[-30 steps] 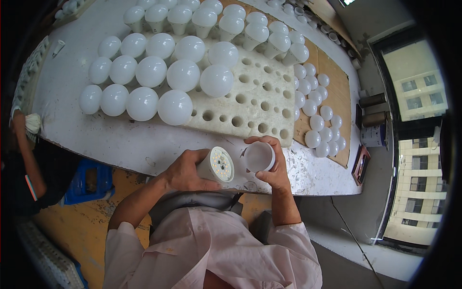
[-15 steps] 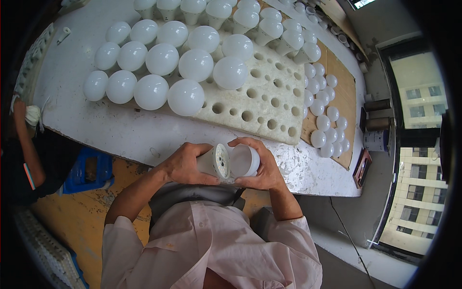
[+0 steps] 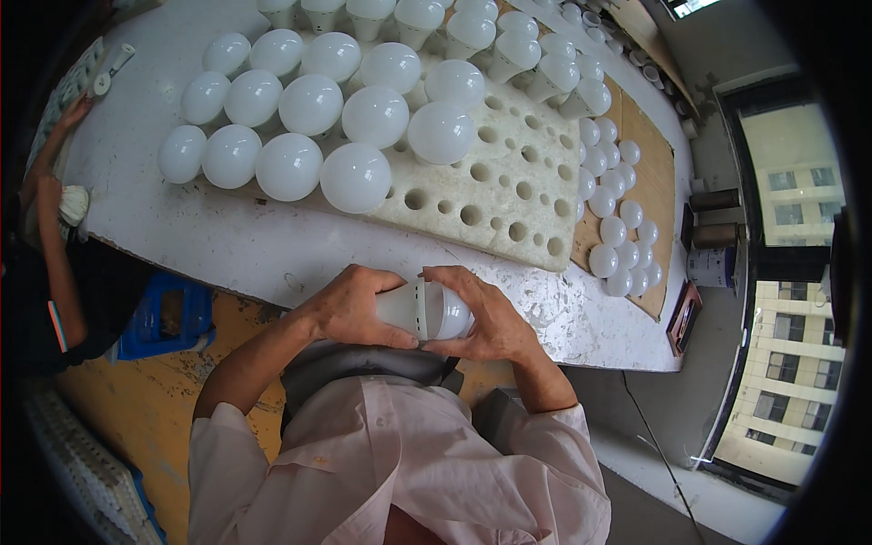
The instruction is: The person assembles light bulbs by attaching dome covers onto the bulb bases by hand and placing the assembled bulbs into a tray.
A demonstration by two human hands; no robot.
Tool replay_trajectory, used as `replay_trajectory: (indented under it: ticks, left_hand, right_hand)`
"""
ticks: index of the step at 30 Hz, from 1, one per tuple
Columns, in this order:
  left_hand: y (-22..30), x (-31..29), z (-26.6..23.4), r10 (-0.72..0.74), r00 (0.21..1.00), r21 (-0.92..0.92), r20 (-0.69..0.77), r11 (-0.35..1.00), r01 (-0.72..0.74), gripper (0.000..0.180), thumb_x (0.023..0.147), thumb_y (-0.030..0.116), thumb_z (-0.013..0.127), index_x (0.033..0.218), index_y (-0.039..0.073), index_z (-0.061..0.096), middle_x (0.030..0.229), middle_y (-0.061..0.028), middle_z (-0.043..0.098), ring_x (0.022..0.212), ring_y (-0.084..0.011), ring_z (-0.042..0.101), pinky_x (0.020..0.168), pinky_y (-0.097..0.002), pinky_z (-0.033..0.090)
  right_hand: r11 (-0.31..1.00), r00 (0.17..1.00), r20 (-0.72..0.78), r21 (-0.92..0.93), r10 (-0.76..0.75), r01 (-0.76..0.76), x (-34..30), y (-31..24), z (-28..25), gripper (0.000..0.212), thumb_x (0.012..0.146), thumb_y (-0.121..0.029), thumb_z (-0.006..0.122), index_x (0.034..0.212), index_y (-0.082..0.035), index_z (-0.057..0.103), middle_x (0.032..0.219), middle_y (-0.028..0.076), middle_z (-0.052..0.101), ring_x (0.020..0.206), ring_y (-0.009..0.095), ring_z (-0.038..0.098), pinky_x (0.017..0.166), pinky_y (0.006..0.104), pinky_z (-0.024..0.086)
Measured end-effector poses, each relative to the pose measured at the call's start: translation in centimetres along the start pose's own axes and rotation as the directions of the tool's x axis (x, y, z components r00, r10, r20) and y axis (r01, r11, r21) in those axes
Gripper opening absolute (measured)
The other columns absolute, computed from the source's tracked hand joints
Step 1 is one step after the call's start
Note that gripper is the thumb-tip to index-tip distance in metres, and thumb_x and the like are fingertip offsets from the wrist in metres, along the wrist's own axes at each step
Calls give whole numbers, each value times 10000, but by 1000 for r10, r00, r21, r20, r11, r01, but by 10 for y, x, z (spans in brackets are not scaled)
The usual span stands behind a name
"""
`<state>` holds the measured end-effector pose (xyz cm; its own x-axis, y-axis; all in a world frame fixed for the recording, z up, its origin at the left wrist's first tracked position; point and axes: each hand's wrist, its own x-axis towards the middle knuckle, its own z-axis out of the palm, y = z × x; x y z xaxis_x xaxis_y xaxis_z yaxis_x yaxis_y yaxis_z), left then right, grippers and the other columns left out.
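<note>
Lying sideways, bulb base [image 3: 398,312] clasped in left hand [image 3: 352,304], domed cover [image 3: 453,315] facing it, clasped in right hand [image 3: 496,320].

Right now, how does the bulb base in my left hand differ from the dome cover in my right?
The bulb base widens from its narrow end and looks matte, while the dome cover is rounded and glossy. The bulb base has dark marks near its wide rim; the dome cover looks plain. The bulb base's narrow end sits in your left hand, while the dome cover's curved side faces your right hand. Both are whitish and lie sideways.
</note>
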<state>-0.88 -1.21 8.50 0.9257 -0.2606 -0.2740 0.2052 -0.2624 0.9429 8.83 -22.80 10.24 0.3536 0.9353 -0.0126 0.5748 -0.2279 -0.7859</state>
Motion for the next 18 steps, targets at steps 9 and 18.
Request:
replay_trajectory:
  ticks: [9, 18]
  left_hand:
    - [-9, 1, 2, -29, 999, 17, 20, 999, 28, 581, 592, 282, 861, 1010, -60, 647, 904, -150, 682, 826, -180, 637, 759, -300, 501]
    - [-11, 0, 8, 7, 998, -92, 55, 996, -2, 633, 589, 388, 866, 947, -87, 648, 855, -151, 671, 801, -161, 628, 720, -294, 500]
  right_hand:
    - [998, 998, 53, -35, -43, 45, 4, 3, 11, 830, 638, -225, 824, 1311, -19, 383, 1222, 199, 509, 1085, 370, 549, 896, 415, 482]
    - [980, 970, -146, 24, -194, 200, 6, 3, 34, 719, 608, -123, 804, 1225, -4, 455, 1143, 180, 537, 951, 338, 575, 827, 400, 488]
